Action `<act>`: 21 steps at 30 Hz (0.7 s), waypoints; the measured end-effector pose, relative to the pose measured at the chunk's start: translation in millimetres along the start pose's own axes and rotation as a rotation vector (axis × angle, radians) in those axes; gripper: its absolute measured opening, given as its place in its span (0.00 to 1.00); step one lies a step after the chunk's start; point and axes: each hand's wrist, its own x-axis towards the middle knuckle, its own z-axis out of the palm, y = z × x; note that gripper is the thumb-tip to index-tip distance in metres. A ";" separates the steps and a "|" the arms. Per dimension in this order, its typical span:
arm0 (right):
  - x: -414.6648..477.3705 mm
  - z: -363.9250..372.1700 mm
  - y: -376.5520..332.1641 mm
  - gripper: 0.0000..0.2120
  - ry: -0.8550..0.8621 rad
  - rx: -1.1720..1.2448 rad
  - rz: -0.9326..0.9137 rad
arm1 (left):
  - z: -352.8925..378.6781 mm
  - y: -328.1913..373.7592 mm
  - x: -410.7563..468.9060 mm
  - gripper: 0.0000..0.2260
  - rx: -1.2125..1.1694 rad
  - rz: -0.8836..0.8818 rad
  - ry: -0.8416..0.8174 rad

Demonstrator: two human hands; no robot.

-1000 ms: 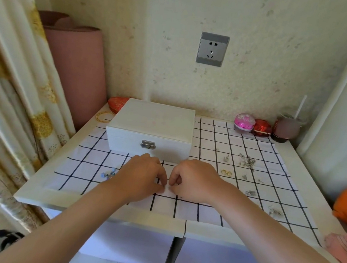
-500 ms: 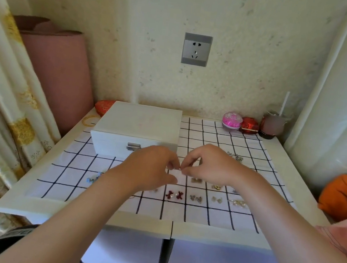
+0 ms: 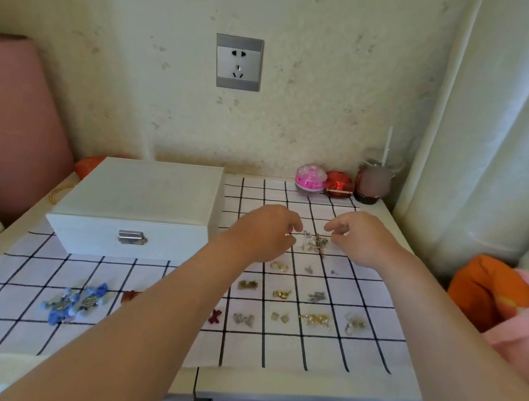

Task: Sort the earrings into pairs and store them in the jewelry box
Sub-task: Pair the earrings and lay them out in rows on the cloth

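White wood made up the closed jewelry box (image 3: 138, 199) at left centre of the frame, on the table's checked cloth (image 3: 321, 355). The left hand (image 3: 266, 230) seemed to pinch a thin earring (image 3: 297, 233) at the edge of the unsorted pile (image 3: 316, 242). The right hand (image 3: 362, 239) hovered beside that pile, its fingers loosely curled and gripping nothing visible. Sorted pairs (image 3: 281, 294) lay in squares below.

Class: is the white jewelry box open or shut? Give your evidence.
Shut: the jewelry box has its lid lying flat on its base, and no inside shows.
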 end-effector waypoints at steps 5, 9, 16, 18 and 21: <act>12.5 6.1 3.9 0.15 -0.087 -0.026 -0.037 | 18.0 3.7 29.1 0.15 0.063 0.069 -0.018; 16.0 4.8 1.0 0.10 -0.067 -0.061 -0.050 | 27.2 -0.4 35.6 0.14 0.071 0.056 -0.038; 16.7 2.5 3.5 0.06 -0.036 0.028 0.015 | 22.9 -10.3 34.5 0.14 0.018 0.014 -0.031; 17.3 0.3 4.5 0.07 -0.023 0.078 0.017 | 19.8 -11.2 34.3 0.14 -0.026 0.003 -0.010; 15.3 -3.3 -0.3 0.04 0.000 0.253 -0.022 | 13.2 -7.7 35.0 0.15 -0.232 0.006 0.056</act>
